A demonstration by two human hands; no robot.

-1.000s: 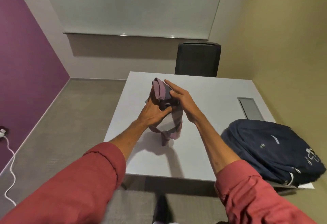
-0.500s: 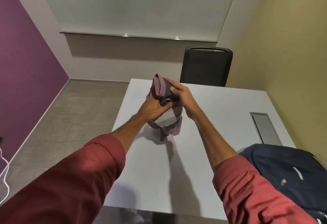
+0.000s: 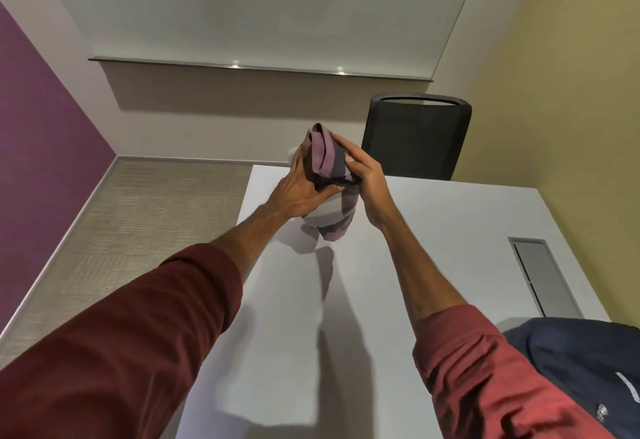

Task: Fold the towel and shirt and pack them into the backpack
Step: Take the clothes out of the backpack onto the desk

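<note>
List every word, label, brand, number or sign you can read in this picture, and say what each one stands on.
No text here can be read.
Backpack: a white mark at the picture's edge, cut off and too blurred to read.
Striped cloth, table, chair: no writing shows.

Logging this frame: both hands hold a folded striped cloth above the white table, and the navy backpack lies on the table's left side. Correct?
Not quite. The head view shows the navy backpack on the table's right side, not the left. The rest stands: the left hand and right hand hold the folded striped cloth above the white table.
</note>
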